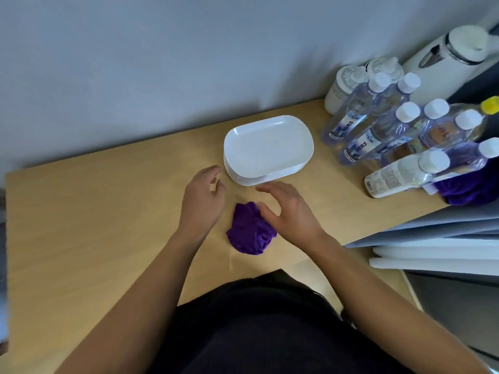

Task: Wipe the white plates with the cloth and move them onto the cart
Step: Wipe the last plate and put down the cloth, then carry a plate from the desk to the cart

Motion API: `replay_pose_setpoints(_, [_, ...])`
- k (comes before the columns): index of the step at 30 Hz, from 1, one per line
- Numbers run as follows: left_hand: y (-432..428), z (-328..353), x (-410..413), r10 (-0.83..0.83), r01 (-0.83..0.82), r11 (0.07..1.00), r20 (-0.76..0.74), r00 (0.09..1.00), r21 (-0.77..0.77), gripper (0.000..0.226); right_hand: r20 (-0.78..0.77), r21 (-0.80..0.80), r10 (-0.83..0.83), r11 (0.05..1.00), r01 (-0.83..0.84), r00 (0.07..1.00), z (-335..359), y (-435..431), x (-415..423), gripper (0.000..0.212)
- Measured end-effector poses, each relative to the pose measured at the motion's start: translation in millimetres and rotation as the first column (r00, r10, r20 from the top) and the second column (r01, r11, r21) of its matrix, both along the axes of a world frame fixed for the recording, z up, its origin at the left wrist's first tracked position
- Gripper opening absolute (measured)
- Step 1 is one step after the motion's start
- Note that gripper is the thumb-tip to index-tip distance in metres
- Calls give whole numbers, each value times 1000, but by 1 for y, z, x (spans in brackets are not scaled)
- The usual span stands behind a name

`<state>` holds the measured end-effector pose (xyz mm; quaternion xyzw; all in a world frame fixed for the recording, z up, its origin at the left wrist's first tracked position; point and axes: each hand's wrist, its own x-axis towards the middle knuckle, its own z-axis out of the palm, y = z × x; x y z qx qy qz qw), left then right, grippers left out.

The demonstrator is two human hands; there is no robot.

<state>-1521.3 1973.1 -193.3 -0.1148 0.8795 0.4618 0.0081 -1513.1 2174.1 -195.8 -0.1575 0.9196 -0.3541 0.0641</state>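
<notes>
Labels point(341, 127) on water bottles point(383, 130) too blurred; nothing legible.

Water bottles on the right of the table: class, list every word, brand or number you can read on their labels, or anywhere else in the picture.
No text here can be read.
Upright bottles: blue-and-white labels with characters, too blurred to read.
Lying bottle: fine print and a barcode, too small to read.
Orange-labelled bottle: blurred, unreadable.
Stack of white plates and purple cloth: no text.
</notes>
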Motion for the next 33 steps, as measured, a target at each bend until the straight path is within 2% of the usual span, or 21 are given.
replay_pose_setpoints(4, [19,7,-22,-14,11,995,-33,999,-98,37,-147,31,-88,995,94,985,10,30,-49,31])
replay_pose_setpoints(9, [31,3,-44,96,-91,982,27,995,-165,37,-143,124,-202,968,220,969,6,54,-102,38])
replay_pose_setpoints(14, [37,-1,-56,216,-201,964,77,973,-174,35,-41,201,-258,944,261,965,1,62,-132,43])
replay_pose_setpoints(18, [37,-2,-60,234,-213,960,104,967,-182,25,99,215,-316,933,290,943,0,66,-138,42])
replay_pose_setpoints(23, [38,0,-62,240,-204,945,116,964,-256,17,109,141,-359,928,343,927,-1,64,-137,42])
replay_pose_setpoints(29, [29,7,-44,273,-264,959,86,958,-103,29,112,59,-425,905,421,898,6,58,-125,46])
replay_pose_setpoints(33, [14,21,-21,328,-325,944,46,943,-62,32,154,-92,-417,896,434,896,25,41,-104,42])
